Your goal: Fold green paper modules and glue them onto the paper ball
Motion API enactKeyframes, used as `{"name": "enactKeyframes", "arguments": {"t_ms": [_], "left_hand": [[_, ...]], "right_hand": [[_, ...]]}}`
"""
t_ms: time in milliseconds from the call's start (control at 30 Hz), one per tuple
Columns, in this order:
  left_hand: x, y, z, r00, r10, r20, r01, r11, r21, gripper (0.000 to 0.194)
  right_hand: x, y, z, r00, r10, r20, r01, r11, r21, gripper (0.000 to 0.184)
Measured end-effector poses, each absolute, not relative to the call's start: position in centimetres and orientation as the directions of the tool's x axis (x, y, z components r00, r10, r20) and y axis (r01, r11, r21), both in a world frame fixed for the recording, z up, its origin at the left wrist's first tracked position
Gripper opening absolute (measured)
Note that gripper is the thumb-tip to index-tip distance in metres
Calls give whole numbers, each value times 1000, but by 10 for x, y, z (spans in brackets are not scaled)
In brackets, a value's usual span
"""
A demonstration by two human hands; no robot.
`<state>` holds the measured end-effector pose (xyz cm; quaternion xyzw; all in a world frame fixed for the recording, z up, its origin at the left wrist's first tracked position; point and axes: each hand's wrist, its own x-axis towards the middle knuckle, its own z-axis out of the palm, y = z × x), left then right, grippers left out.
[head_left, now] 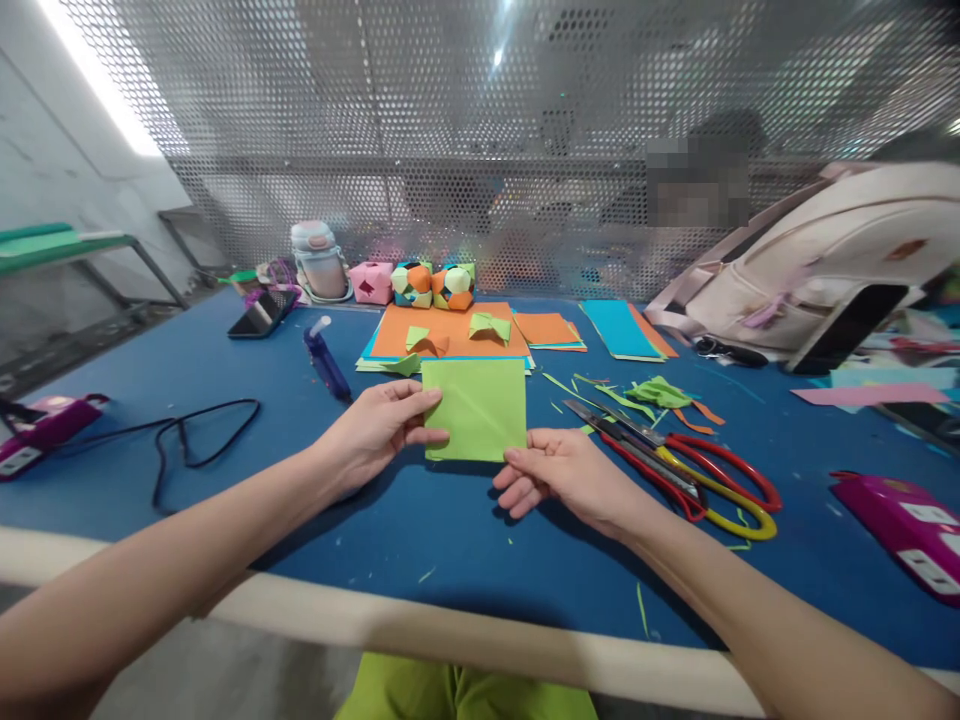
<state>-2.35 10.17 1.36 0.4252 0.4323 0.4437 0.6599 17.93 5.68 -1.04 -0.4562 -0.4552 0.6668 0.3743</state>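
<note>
A green square of paper [474,408] is held a little above the blue table [420,540], in front of me. My left hand [379,430] pinches its left edge between thumb and fingers. My right hand [559,472] grips its lower right corner, fingers curled under. Just right of that hand lie two pairs of scissors, one red-handled [675,462] and one yellow-handled [724,500]. Green paper scraps [656,392] lie behind them.
Orange and blue paper sheets [450,335] with folded green pieces lie behind the square; coloured paper balls [431,285], a pink box and a bottle stand at the back. A purple pen [327,362], a phone [261,312], a black cable [187,435], pink devices at both sides, a beige backpack [825,260].
</note>
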Motion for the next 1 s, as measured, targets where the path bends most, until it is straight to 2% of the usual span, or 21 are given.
{"name": "enactKeyframes", "arguments": {"t_ms": [267,333,433,500,533,600,667,733,833,1000], "left_hand": [[-24,105,6,292,927,-235,-81,269,960,14],[-29,111,5,305,916,-260,-27,281,959,16],[-36,120,6,354,886,-301,85,290,953,18],[-39,123,8,378,874,-306,167,260,951,19],[-40,123,10,388,871,-301,206,236,950,19],[-41,123,14,417,862,-290,279,182,943,18],[-41,123,18,467,834,-293,362,122,924,16],[-41,123,20,514,805,-296,449,42,893,15],[-39,125,22,551,789,-272,557,-104,824,15],[-29,128,23,638,729,-250,631,-308,712,18]], "right_hand": [[183,61,-7,-278,921,-272,-60,-299,-952,24],[192,64,0,-160,969,-187,17,-187,-982,22],[212,65,16,-5,1000,21,276,22,-961,18],[229,63,26,-11,995,101,495,93,-864,18],[238,61,30,-18,990,137,617,119,-778,18],[257,59,31,-31,975,219,839,145,-524,18],[276,56,22,-55,969,239,951,124,-284,18],[294,53,5,-57,978,199,989,83,-125,19],[310,46,-20,-129,973,192,991,134,-12,21],[309,40,-33,-194,957,215,981,186,57,19]]}}
